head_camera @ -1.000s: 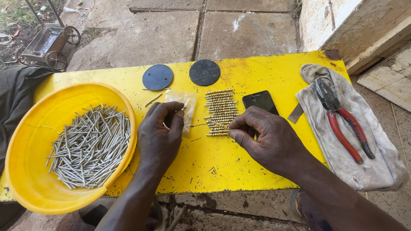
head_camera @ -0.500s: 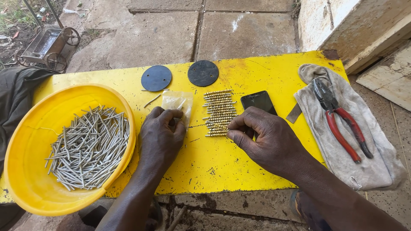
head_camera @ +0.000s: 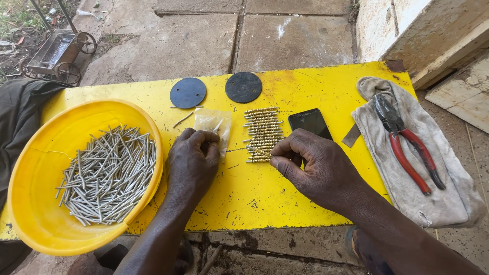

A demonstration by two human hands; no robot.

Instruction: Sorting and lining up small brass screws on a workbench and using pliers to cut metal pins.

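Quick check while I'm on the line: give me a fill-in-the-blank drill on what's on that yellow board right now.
The loose grey nails lie in a yellow ____.
The red-handled pliers rest on a grey ____.
Two dark round ____ lie at the far edge of the yellow board.
The right hand touches the row of ____-coloured threaded pieces.

Missing words: bowl; cloth; discs; brass

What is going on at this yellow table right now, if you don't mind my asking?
A person sits at a yellow table. The left hand rests on a small clear plastic bag, pinching something small. The right hand fingers the lowest piece in a neat row of brass-coloured threaded pins. A yellow bowl of grey nails sits left; red-handled pliers lie on a cloth.
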